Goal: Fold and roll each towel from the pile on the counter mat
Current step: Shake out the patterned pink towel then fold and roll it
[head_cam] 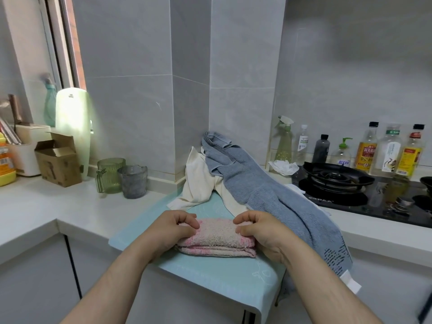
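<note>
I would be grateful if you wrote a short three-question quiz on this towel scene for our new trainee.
1. True or false: the left hand and the right hand both hold the pink towel.
2. Which towel hangs over the front edge of the counter? A) blue B) green C) red
3. What does the pink towel lie on?
Key: 1 true; 2 A, the blue towel; 3 the mat.

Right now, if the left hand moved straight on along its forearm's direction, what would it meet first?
Probably the cream towel, just beyond the pink towel that the left hand grips, though depth is unclear.
</note>
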The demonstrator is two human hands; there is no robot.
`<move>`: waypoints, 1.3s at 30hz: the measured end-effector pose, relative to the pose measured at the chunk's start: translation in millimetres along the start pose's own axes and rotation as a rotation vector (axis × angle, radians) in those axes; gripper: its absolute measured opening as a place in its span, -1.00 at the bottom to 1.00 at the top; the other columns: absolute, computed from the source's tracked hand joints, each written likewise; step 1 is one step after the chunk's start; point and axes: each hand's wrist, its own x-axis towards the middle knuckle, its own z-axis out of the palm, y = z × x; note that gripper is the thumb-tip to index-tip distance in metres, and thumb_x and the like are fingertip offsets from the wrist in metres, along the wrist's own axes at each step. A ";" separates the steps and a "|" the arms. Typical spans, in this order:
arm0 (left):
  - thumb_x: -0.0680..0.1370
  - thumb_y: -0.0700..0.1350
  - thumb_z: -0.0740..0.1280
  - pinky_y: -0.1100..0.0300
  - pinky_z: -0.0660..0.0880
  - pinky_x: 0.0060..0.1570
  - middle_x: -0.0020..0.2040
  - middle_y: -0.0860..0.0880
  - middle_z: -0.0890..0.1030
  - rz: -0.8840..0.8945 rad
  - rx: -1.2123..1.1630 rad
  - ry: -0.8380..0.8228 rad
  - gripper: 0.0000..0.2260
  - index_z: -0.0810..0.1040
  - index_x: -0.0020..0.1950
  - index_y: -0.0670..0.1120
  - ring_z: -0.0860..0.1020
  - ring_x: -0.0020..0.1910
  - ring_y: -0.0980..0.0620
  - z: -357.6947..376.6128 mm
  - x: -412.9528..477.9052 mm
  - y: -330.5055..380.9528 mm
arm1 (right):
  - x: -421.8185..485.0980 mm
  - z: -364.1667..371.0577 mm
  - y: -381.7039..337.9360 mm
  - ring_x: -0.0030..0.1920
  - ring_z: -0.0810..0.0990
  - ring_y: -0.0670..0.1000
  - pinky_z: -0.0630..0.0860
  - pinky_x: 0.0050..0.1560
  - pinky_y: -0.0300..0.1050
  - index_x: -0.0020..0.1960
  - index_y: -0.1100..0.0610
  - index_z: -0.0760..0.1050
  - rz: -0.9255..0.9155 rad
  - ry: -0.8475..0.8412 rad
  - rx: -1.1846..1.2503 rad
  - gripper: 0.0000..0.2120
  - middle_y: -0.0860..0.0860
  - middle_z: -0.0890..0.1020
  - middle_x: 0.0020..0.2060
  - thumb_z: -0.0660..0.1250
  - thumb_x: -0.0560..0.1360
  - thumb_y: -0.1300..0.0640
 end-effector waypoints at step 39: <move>0.37 -0.09 0.56 0.46 0.37 0.00 -0.04 0.26 0.54 0.231 0.398 0.357 -0.84 0.66 -0.11 0.06 0.50 -0.01 0.25 14.6 -11.4 -2.7 | -17.3 -4.7 1.7 -0.17 0.46 -0.29 0.35 -0.32 -0.54 0.33 0.01 0.45 -0.154 0.063 -0.464 -0.54 -0.15 0.51 -0.04 0.46 0.46 0.06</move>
